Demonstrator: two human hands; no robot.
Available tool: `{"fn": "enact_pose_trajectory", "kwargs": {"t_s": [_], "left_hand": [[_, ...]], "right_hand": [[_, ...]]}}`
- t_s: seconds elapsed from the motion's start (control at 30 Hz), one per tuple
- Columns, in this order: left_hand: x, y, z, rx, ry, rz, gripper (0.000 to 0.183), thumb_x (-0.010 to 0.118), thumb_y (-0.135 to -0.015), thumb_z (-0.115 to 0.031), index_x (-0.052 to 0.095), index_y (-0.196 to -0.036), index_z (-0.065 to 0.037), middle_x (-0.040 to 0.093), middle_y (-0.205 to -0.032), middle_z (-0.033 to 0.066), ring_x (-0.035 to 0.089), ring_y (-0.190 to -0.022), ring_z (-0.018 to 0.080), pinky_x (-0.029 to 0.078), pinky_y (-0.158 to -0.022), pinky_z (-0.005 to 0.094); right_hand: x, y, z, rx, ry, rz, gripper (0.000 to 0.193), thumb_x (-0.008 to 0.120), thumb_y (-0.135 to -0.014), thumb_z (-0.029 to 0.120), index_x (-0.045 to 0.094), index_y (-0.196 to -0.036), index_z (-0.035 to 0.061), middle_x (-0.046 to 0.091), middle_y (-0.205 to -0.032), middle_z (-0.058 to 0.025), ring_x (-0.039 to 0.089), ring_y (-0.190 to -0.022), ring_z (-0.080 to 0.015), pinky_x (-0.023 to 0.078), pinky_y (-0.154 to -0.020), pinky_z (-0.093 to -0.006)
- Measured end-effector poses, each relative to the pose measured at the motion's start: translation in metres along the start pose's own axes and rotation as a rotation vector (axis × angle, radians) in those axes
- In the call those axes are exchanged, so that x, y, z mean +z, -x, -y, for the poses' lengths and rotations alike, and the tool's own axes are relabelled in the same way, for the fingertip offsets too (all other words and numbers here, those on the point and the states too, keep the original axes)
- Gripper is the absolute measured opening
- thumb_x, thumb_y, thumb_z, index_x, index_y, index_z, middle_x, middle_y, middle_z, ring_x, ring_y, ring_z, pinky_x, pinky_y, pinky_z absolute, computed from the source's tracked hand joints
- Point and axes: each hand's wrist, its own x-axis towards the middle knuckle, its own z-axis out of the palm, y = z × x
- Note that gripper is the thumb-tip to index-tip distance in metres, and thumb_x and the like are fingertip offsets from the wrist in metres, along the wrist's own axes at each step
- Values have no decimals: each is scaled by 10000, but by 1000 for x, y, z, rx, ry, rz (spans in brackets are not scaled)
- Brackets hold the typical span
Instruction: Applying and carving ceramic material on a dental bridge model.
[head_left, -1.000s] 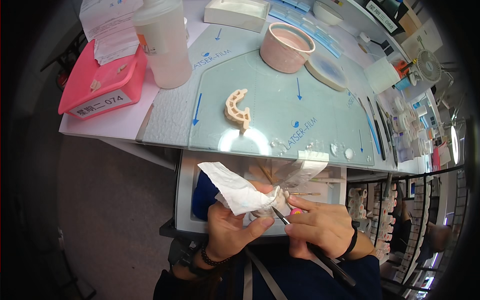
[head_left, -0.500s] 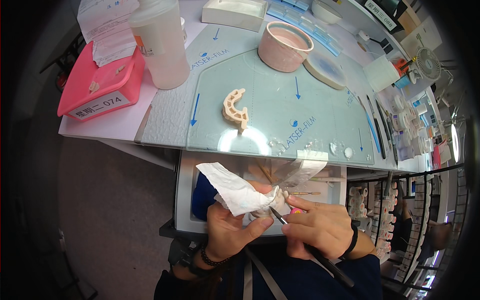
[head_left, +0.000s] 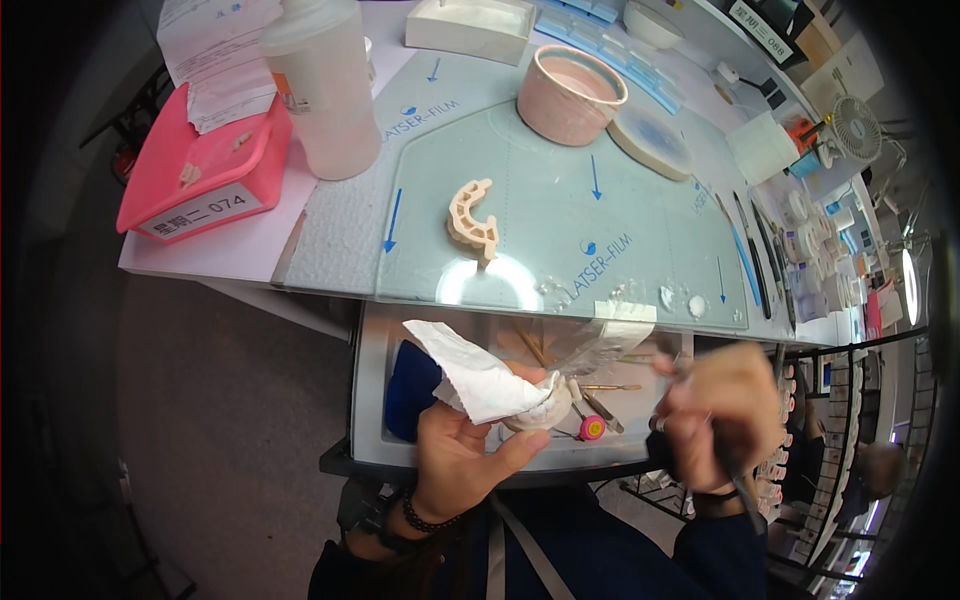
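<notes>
Now that my right hand (head_left: 720, 420) has swung away to the right, no tool touches the pale tooth model (head_left: 545, 410), so work on it pauses. My left hand (head_left: 460, 445), fingers curled, grips it with white tissue (head_left: 475, 378) above the near drawer (head_left: 372, 350). Blur hides how closed my right is, or what it holds.

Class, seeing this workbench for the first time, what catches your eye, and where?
The bright pink tray at the left end of the desk jumps out first. Next comes the cream curved piece on the clear sheet. Below, over the open drawer, the left hand holds white tissue and a pale model, with the right hand blurred to the right.
</notes>
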Motion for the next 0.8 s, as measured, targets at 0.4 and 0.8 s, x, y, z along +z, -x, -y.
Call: {"fn": "enact_pose_trajectory", "kwargs": {"t_s": [0.4, 0.8], "left_hand": [[-1, 1, -1, -27, -17, 28, 425, 658, -725, 89, 513, -1123, 66, 545, -1139, 144, 549, -1041, 192, 458, -889, 305], [1, 4, 2, -69, 39, -98, 479, 663, -676, 97, 478, -1118, 87, 511, -1124, 160, 511, -1059, 227, 405, -932, 368]], "right_hand": [[-64, -107, -108, 459, 52, -33, 394, 494, -891, 379, 640, -867, 13, 494, -666, -7, 447, -493, -64, 319, -421, -176], [-89, -33, -72, 545, -311, 134, 197, 560, -821, 149, 650, -867, -20, 618, -706, -68, 552, -590, -100, 458, -555, -213]]}}
